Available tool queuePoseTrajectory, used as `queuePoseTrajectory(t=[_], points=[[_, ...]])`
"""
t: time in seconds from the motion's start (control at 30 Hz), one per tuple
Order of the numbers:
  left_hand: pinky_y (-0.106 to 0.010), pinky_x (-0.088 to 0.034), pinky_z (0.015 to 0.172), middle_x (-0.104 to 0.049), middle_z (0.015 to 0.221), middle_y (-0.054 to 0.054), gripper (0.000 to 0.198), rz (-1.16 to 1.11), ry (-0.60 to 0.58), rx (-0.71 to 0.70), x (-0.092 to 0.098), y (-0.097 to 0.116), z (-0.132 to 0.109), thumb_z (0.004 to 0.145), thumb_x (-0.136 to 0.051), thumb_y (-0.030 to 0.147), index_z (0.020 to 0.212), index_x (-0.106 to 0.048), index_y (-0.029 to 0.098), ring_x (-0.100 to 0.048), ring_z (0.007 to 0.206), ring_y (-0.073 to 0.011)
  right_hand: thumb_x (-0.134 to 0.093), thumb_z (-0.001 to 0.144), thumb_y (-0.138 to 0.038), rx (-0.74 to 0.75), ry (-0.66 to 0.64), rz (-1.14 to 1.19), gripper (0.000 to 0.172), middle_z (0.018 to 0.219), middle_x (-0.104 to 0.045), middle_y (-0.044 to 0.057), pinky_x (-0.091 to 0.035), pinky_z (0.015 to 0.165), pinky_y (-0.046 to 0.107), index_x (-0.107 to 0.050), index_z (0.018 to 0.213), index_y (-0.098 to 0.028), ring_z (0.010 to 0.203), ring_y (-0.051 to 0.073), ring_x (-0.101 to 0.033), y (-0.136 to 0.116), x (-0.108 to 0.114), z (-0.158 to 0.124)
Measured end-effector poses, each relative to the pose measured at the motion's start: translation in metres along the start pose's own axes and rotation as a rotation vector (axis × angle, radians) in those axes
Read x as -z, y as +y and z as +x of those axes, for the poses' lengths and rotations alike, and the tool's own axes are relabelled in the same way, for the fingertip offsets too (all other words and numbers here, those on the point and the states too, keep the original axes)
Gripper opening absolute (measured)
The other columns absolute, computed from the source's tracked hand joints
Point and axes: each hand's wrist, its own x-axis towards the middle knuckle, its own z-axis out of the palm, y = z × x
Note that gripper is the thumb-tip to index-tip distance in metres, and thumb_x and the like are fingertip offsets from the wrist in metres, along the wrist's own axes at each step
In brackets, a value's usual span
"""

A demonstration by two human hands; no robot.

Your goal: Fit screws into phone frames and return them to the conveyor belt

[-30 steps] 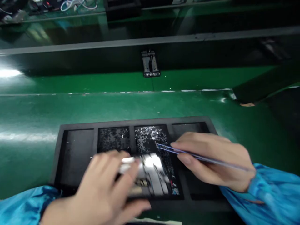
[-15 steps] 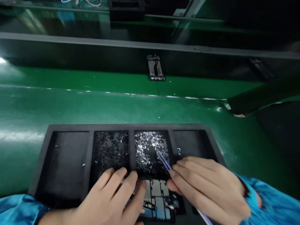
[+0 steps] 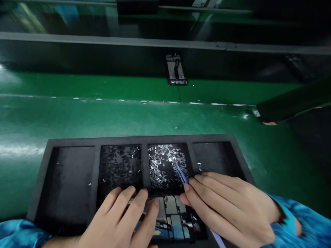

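Note:
A black foam tray (image 3: 121, 140) with several compartments lies on the green surface in front of me. One middle compartment holds many tiny shiny metal parts (image 3: 165, 163), the one left of it tiny dark parts (image 3: 120, 165). My right hand (image 3: 227, 206) pinches thin tweezers (image 3: 181, 174), whose tip rests among the shiny parts. My left hand (image 3: 121, 220) lies with fingers pressed on a phone-like device with open circuitry (image 3: 173, 217) at the tray's near edge.
A small dark open device (image 3: 176, 70) lies farther off on the green belt (image 3: 129, 117). A grey rail (image 3: 155, 42) crosses the back. A dark object (image 3: 292, 101) reaches in from the right.
The device has gone from lifted and blurred to lying flat at the tray's near edge. My right hand turned, and the tweezers' tip now points into the shiny parts.

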Motion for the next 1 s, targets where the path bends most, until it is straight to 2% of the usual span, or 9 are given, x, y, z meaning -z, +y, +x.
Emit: queuePoseTrajectory(t=[0.13,0.33,0.47,0.53,0.63,0.7,0.87,0.93,1.0], points=[[-0.045,-0.041,0.092,-0.065,0.118,-0.009,0.038,-0.008,0.011,-0.001,0.001,-0.001,0.002,0.104,-0.041,0.040,0.120,-0.068,0.018,-0.056,0.104,-0.0289,-0.079,0.083,-0.015,-0.002,-0.016,0.010,0.004,0.076,-0.077,0.007,-0.059,0.052,0.036,-0.075,0.083,-0.015,0.069,0.023,-0.071,-0.001,0.002,0.000],[-0.043,-0.042,0.089,-0.066,0.115,-0.008,0.036,-0.009,0.005,0.005,0.002,0.000,0.004,0.104,-0.041,0.038,0.120,-0.066,0.018,-0.056,0.103,-0.0283,-0.079,0.083,-0.013,-0.015,-0.010,0.040,0.006,0.079,-0.077,0.006,-0.065,0.062,0.037,-0.075,0.084,-0.017,0.072,0.022,-0.073,-0.003,0.000,0.000],[-0.043,-0.041,0.090,-0.065,0.118,-0.009,0.036,-0.018,0.001,0.006,0.002,-0.002,0.005,0.103,-0.041,0.037,0.121,-0.066,0.018,-0.056,0.105,-0.0291,-0.077,0.085,-0.013,0.004,-0.044,0.026,0.005,0.079,-0.078,0.006,-0.064,0.058,0.037,-0.075,0.083,-0.018,0.071,0.023,-0.073,-0.005,0.003,-0.002],[-0.044,-0.042,0.090,-0.065,0.119,-0.009,0.037,-0.023,-0.008,0.003,0.002,-0.002,0.005,0.103,-0.042,0.038,0.122,-0.066,0.017,-0.056,0.105,-0.0297,-0.078,0.083,-0.012,-0.044,-0.015,0.054,0.006,0.080,-0.078,0.007,-0.065,0.060,0.037,-0.075,0.085,-0.017,0.073,0.024,-0.074,-0.008,0.005,-0.005],[-0.044,-0.042,0.089,-0.065,0.118,-0.009,0.038,-0.018,0.002,-0.015,0.002,-0.002,0.005,0.104,-0.041,0.040,0.121,-0.066,0.017,-0.056,0.105,-0.0298,-0.076,0.083,-0.008,-0.239,0.006,0.121,0.015,0.087,-0.080,0.009,-0.068,0.073,0.041,-0.074,0.096,-0.015,0.081,0.025,-0.075,-0.011,0.007,-0.009],[-0.043,-0.043,0.089,-0.065,0.118,-0.009,0.038,-0.010,0.002,-0.010,0.002,-0.001,0.006,0.104,-0.041,0.039,0.121,-0.067,0.017,-0.057,0.104,-0.0292,-0.074,0.086,-0.008,-0.291,0.006,0.154,0.016,0.090,-0.080,0.010,-0.068,0.076,0.043,-0.073,0.101,-0.013,0.083,0.026,-0.076,-0.010,0.006,-0.010],[-0.043,-0.044,0.090,-0.065,0.119,-0.009,0.038,-0.006,-0.022,-0.001,0.005,0.000,0.006,0.102,-0.046,0.040,0.122,-0.067,0.018,-0.057,0.106,-0.0288,-0.072,0.087,-0.008,-0.152,0.003,0.118,0.011,0.086,-0.080,0.011,-0.067,0.068,0.039,-0.074,0.096,-0.012,0.077,0.025,-0.075,0.000,0.000,-0.011],[-0.043,-0.044,0.090,-0.064,0.119,-0.009,0.038,-0.003,-0.023,-0.009,0.005,0.000,0.005,0.100,-0.048,0.043,0.123,-0.067,0.018,-0.056,0.106,-0.0287,-0.074,0.085,-0.008,-0.144,0.003,0.121,0.012,0.086,-0.079,0.011,-0.067,0.069,0.039,-0.074,0.096,-0.012,0.076,0.025,-0.075,0.002,-0.002,-0.011],[-0.043,-0.045,0.090,-0.065,0.119,-0.009,0.039,-0.004,-0.024,-0.011,0.005,0.000,0.004,0.099,-0.050,0.043,0.123,-0.067,0.018,-0.057,0.106,-0.0285,-0.075,0.084,-0.008,-0.204,0.001,0.165,0.016,0.085,-0.079,0.009,-0.067,0.071,0.040,-0.073,0.098,-0.014,0.075,0.024,-0.075,0.003,-0.003,-0.010]])
